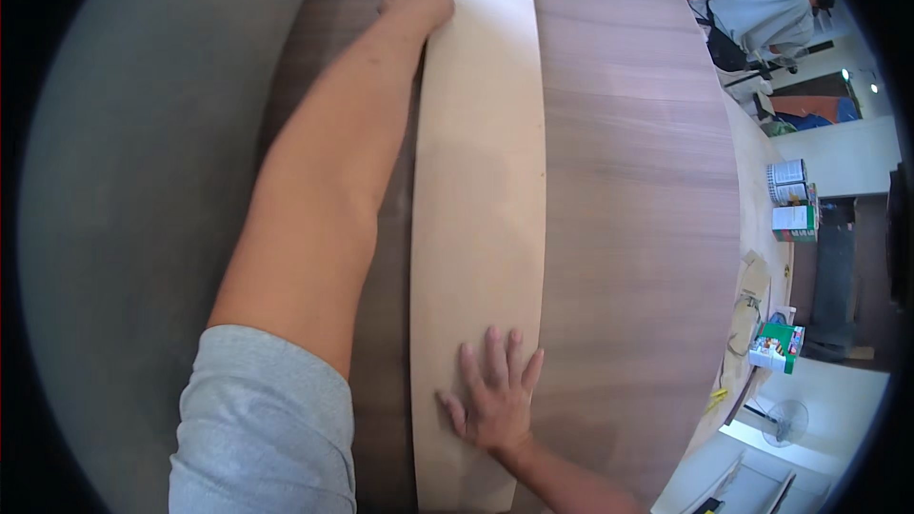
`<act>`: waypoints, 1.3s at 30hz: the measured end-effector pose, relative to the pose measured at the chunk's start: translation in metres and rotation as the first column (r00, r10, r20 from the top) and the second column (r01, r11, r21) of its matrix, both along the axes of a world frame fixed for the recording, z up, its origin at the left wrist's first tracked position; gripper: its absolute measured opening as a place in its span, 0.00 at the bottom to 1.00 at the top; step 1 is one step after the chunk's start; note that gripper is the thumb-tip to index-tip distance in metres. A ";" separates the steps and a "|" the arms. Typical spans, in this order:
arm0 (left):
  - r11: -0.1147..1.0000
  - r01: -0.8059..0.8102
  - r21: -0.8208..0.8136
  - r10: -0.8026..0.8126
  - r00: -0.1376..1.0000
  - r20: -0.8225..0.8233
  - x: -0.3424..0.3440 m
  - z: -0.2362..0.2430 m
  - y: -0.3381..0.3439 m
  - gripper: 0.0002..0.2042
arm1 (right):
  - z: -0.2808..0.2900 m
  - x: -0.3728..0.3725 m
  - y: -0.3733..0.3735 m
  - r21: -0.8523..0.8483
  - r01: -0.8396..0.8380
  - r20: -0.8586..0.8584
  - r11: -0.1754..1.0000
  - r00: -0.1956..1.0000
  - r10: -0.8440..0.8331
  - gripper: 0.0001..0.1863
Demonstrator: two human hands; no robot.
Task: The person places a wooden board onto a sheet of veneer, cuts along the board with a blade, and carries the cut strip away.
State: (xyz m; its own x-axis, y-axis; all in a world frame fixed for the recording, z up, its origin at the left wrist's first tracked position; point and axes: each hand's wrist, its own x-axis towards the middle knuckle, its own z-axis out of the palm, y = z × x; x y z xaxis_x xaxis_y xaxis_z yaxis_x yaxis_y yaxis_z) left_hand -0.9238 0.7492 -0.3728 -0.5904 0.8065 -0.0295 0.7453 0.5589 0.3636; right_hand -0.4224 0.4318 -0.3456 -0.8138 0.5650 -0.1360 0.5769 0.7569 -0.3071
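Note:
A long pale wooden board [479, 190] lies lengthwise over a larger brown wood-grain panel [633, 190]. My left hand [417, 2] is at the board's far left edge, its arm stretched up the picture beside the board; the fingers are curled, and whatever they grip is hidden. Near the board's lower end, my right hand [493, 400] rests flat on the pale surface with its fingers spread.
A dark grey surface fills the left side. At right, a worktop [747, 143] holds cans [786, 181], boxes [775, 347] and small yellow items [716, 400]. A person in grey [757, 9] is at upper right; a fan [786, 424] stands at lower right.

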 end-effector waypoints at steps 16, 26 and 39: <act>0.981 -0.174 0.085 0.168 0.983 0.075 0.080 0.009 -0.099 0.23 | -0.003 0.005 -0.005 0.089 0.034 -0.035 0.995 0.999 -0.031 0.41; 0.790 -0.503 0.352 0.139 0.705 0.695 0.079 0.003 -0.109 0.24 | -0.006 0.004 -0.005 0.029 0.027 -0.041 0.999 0.999 -0.026 0.43; 0.950 -0.311 0.028 0.216 0.721 0.658 0.074 0.016 -0.121 0.17 | -0.008 0.000 -0.011 0.100 -0.007 0.005 0.995 1.000 0.007 0.42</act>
